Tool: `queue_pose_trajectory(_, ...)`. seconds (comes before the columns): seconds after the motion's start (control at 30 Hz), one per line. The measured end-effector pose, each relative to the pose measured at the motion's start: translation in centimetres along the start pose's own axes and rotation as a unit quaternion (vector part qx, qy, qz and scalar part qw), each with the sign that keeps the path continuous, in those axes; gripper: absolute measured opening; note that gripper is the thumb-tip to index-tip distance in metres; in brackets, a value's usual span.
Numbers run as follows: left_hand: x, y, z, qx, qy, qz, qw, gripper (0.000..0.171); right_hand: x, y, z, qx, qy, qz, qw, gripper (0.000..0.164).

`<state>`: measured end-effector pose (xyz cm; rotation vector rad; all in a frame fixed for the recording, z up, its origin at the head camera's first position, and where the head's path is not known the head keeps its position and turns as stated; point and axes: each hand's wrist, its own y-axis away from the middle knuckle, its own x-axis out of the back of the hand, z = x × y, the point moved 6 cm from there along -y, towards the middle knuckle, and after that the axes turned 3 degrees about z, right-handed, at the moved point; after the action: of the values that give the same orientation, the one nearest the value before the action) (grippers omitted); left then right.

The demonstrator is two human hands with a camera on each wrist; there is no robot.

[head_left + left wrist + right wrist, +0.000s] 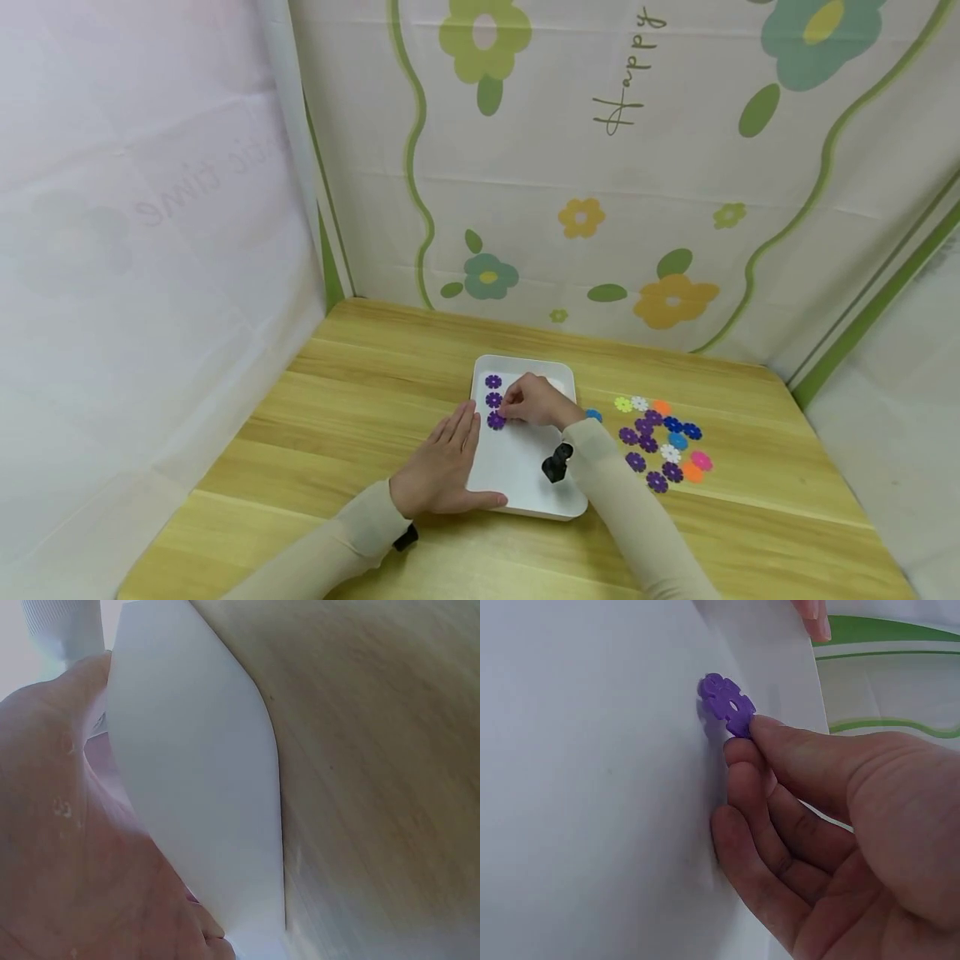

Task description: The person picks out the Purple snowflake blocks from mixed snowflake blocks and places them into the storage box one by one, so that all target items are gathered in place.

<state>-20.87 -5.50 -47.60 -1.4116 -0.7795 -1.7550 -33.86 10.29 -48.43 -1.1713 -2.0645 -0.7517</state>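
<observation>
Smooth plastic tray (517, 475), plastic disc (721, 701), wood-grain table (360, 400)

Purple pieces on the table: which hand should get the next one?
Probably the right hand, once it releases the purple piece it pinches: it's nearer the loose purple pieces. The left hand rests on the left edge of the tray.

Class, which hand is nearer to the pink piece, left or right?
Right. The right hand pinches a purple piece over the tray, left of the pink piece; the left hand is farther, at the tray's left side.

The head view is bright, the wrist views dimmer (a soft shadow falls beside the purple disc (721, 697)).
</observation>
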Motion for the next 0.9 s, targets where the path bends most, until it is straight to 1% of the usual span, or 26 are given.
queue_pose_trajectory(0.13, -0.1, 0.0, 0.0, -0.003, -0.004, 0.003, 1.0000, 0.124, -0.3, -0.1, 0.3, -0.010, -0.006, 0.008, 1.000, 0.012)
queue_pose_trajectory(0.27, 0.0, -0.1, 0.0, -0.002, -0.010, 0.003, 0.9999, 0.124, -0.4, -0.2, 0.2, -0.012, 0.000, 0.009, 1.000, 0.012)
queue_pose_trajectory(0.37, -0.1, -0.1, -0.1, -0.002, -0.012, 0.003, 0.9999, 0.124, 0.0, 0.0, -0.2, -0.006, 0.005, 0.008, 1.000, 0.011)
queue_pose_trajectory(0.47, -0.1, -0.2, -0.1, -0.001, -0.013, 0.001, 0.9999, 0.124, 0.9, 0.6, -0.6, 0.008, 0.019, 0.005, 1.000, 0.007)
queue_pose_trajectory(0.57, -0.1, -0.2, -0.1, -0.001, -0.012, 0.001, 0.9999, 0.124, 2.2, 1.6, -0.9, 0.029, 0.039, -0.002, 0.999, 0.004)
queue_pose_trajectory(0.67, 0.0, -0.2, 0.0, -0.001, -0.010, 0.001, 1.0000, 0.124, 3.7, 3.0, -0.8, 0.048, 0.055, -0.008, 0.997, 0.008)
queue_pose_trajectory(0.8, 0.0, -0.2, 0.0, 0.000, -0.010, 0.000, 1.0000, 0.124, 6.0, 5.5, -0.4, 0.085, 0.066, -0.005, 0.994, 0.014)
queue_pose_trajectory(0.9, -0.1, -0.2, -0.1, -0.003, -0.008, -0.001, 1.0000, 0.124, 7.6, 7.8, 0.4, 0.097, 0.076, 0.007, 0.992, 0.014)
